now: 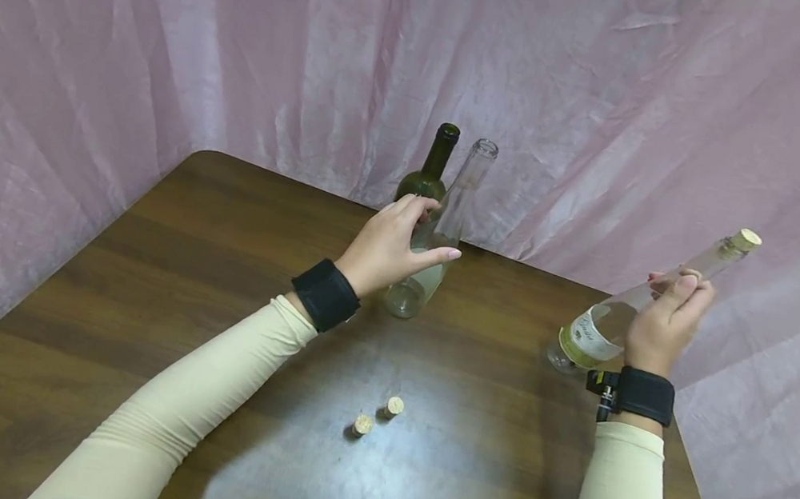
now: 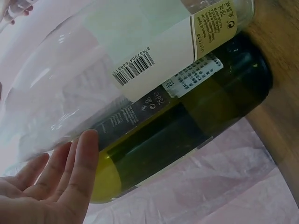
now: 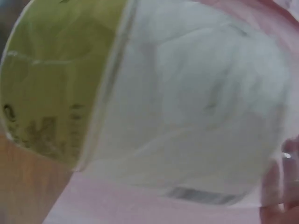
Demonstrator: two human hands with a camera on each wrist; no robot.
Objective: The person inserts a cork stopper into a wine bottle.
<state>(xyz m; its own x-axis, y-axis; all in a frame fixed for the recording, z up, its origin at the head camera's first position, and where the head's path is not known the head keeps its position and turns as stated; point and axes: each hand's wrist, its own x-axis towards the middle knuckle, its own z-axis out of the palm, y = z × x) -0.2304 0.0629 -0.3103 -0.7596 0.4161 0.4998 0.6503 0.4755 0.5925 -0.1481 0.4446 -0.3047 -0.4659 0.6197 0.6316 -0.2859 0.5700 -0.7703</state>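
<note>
My left hand [image 1: 389, 244] is at the clear glass bottle [image 1: 453, 214], which stands uncorked. Its thumb is stretched out and its fingers are loosely bent. In the left wrist view the fingertips [image 2: 87, 144] overlap both that bottle and the dark green bottle [image 2: 154, 140] beside it. The green bottle [image 1: 438, 153] is uncorked too and stands just behind. At the right, my right hand [image 1: 664, 323] grips another clear bottle [image 1: 590, 336] round its upper part. A cork [image 1: 747, 238] sits in that bottle's mouth. Its white and yellow-green label [image 3: 187, 102] fills the right wrist view.
Two loose corks [image 1: 363, 424] stand close together on the brown wooden table [image 1: 115, 278], nearer to me than the bottles. A pink curtain [image 1: 281, 53] hangs behind the table's far edge and down both sides.
</note>
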